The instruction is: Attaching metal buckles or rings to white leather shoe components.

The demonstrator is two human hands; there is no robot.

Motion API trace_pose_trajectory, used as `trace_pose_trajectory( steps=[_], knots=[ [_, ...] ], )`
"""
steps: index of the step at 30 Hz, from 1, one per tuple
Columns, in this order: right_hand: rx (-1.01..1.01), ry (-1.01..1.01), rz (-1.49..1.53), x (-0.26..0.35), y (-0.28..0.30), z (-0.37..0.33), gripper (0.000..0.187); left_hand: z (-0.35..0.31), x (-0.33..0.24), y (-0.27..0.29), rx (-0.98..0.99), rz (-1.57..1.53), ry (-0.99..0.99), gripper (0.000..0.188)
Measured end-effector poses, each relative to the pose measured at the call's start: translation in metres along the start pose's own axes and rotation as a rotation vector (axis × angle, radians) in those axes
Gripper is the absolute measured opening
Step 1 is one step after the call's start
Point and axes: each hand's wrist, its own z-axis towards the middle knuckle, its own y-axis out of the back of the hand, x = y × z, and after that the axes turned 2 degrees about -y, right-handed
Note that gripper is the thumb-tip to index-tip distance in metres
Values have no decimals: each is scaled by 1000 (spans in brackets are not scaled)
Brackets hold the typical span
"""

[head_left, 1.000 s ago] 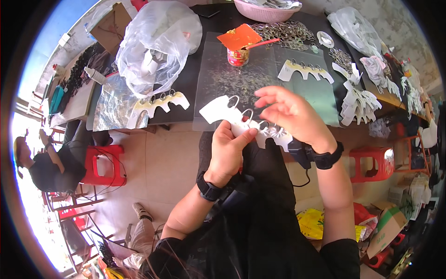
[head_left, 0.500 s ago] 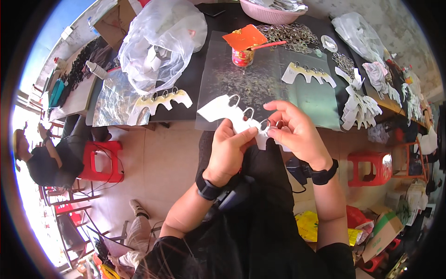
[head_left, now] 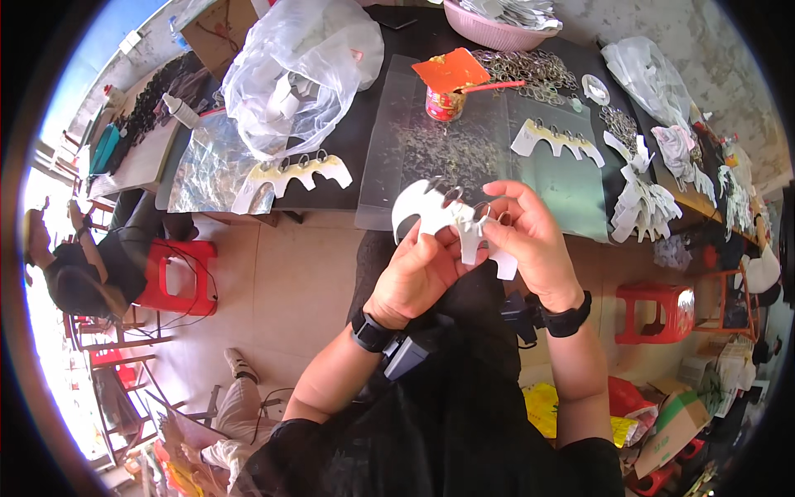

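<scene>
Between my two hands, above my lap, is a white scalloped strip point(head_left: 429, 214) fitted with several metal rings along its edge. My left hand point(head_left: 414, 277) pinches its lower edge from below. The thumb and fingers of my right hand point(head_left: 534, 244) close on its right end, around one of the rings. On the table at the left lies a similar strip point(head_left: 290, 174) with rings and yellowish glue along its edge. Another glued strip point(head_left: 556, 141) rests on the right part of a clear sheet point(head_left: 381, 174). A tin can point(head_left: 445, 105) carries an orange card point(head_left: 451, 71) and a red stick point(head_left: 495, 85).
Behind the can lies a heap of metal rings point(head_left: 538, 70) near a pink basket point(head_left: 484, 31). White cut pieces point(head_left: 642, 207) pile at the table's right edge. A big plastic bag point(head_left: 302, 66) stands left. Red stools point(head_left: 195, 282) flank me; a person sits at the far left.
The white strip has turned in my hands, its left end now curling upward and nearer the right hand. My left hand has shifted slightly right, its fingers now under the strip.
</scene>
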Motion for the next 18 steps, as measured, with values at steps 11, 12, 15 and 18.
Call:
trace_pose_trajectory(
  steps=[11,12,15,18],
  knots=[
    [-11,40,-166,2,-6,0,36,3,6,-19,-326,483,-152,42],
    [22,-14,-112,4,-5,0,36,2,6,-18,-286,514,-171,42],
    [69,-66,103,-2,1,0,36,2,2,-23,-277,341,-75,41],
    [83,-72,58,-3,6,1,39,0,3,-17,-341,164,-15,39]
  ],
)
